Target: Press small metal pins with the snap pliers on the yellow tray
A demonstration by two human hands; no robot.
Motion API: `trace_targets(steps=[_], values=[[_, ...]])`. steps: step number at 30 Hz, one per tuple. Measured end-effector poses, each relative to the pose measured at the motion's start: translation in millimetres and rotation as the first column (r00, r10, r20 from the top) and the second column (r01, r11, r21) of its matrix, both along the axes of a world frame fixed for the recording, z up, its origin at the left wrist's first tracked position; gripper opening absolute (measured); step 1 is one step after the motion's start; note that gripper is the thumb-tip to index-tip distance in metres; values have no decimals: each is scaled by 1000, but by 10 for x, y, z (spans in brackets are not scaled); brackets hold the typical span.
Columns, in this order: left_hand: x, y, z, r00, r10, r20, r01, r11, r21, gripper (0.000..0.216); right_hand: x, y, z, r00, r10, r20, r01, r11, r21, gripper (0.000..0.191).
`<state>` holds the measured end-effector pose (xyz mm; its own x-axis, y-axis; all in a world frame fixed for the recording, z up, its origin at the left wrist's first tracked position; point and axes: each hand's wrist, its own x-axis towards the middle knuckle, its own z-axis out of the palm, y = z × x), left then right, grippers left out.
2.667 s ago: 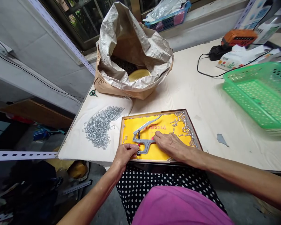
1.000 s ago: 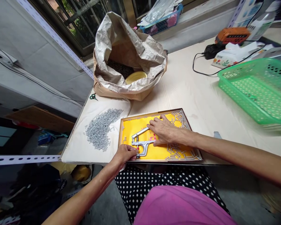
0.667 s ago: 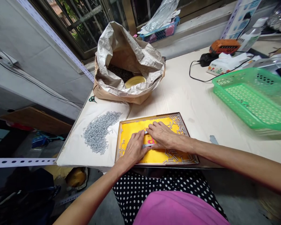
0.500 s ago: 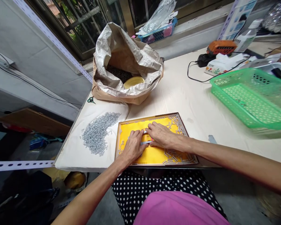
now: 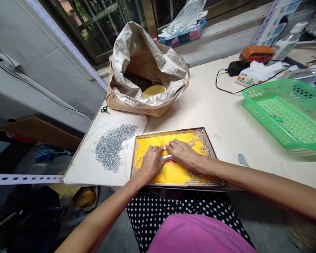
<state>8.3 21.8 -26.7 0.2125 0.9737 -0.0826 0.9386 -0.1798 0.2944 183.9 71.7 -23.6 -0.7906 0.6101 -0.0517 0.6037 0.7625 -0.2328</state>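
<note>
A yellow-lined tray with a wooden rim (image 5: 171, 131) lies at the table's near edge, above my lap. Both my hands rest in its middle. My left hand (image 5: 152, 163) is curled over a metal hand press (image 5: 165, 157), which shows only as a short silver bar between the hands. My right hand (image 5: 183, 154) meets it from the right, fingers closed on the same tool, with a bit of red just below them. Several small metal pins (image 5: 200, 137) lie loose along the tray's right and front sides.
A heap of metal pins (image 5: 112, 147) lies on a white cloth left of the tray. Behind stands an open paper sack (image 5: 147, 63) holding a yellow bowl (image 5: 154, 90). Green scissors (image 5: 104, 110) lie at the left edge. A green basket (image 5: 287, 112) sits right.
My left hand has left the tray's front edge and moved up over the press. My right hand has drawn in to meet it, and the tool's lever, raised earlier, is covered.
</note>
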Motion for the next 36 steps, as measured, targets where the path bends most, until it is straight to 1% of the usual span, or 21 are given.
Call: trace_targets(steps=[2,3,4,6,8,10,11,13,14,16,18,21,25,29,31,34,36], values=[[-90,3,37,997,8,75,-12,998,54,52,13,-23,-7,999,23,-40,-20,998,60,26],[-150,-1,81,993,23,114,-33,996,88,57,15,-33,-24,997,46,-56,-41,996,85,26],[-222,-12,142,988,53,148,-71,990,123,57,13,-44,-51,996,66,-67,-59,993,104,22],[-396,-51,291,970,146,194,-182,966,182,46,0,-64,-124,994,81,-71,-73,992,104,14],[-610,-116,429,940,267,212,-312,924,219,34,-10,-88,-201,993,71,-99,-64,995,75,13],[-847,-205,508,901,389,190,-427,871,243,28,4,-122,-249,986,68,-154,-63,997,38,15],[-964,-258,519,880,444,169,-474,844,251,27,27,-142,-256,981,67,-183,-64,998,24,17],[-1175,-369,486,847,518,119,-531,809,252,26,105,-184,-230,975,52,-215,-48,999,23,18],[-1260,-423,450,840,534,94,-540,805,247,26,157,-203,-201,974,41,-225,-31,998,46,18],[-1375,-505,358,844,536,35,-528,816,233,27,268,-230,-127,970,42,-240,-17,994,108,18],[-1424,-527,263,847,530,-44,-507,829,237,27,360,-243,-61,968,39,-249,0,988,155,18],[-1430,-424,145,831,538,-140,-494,830,259,28,419,-258,-27,970,-16,-244,61,982,180,18],[-1418,-138,19,823,544,-164,-503,832,235,31,408,-301,-72,983,-96,-158,125,974,187,19],[-1410,81,-84,832,527,-175,-493,846,206,28,406,-330,-76,986,-82,-145,110,974,199,20],[-1406,129,-111,839,513,-184,-480,855,194,25,370,-329,-56,986,-84,-141,108,979,174,20],[-1403,147,-117,851,482,-209,-453,875,174,25,216,-323,-55,989,-94,-111,106,988,108,21],[-1407,140,-108,857,460,-230,-431,887,168,25,87,-325,-78,994,-61,-89,69,994,80,18]])
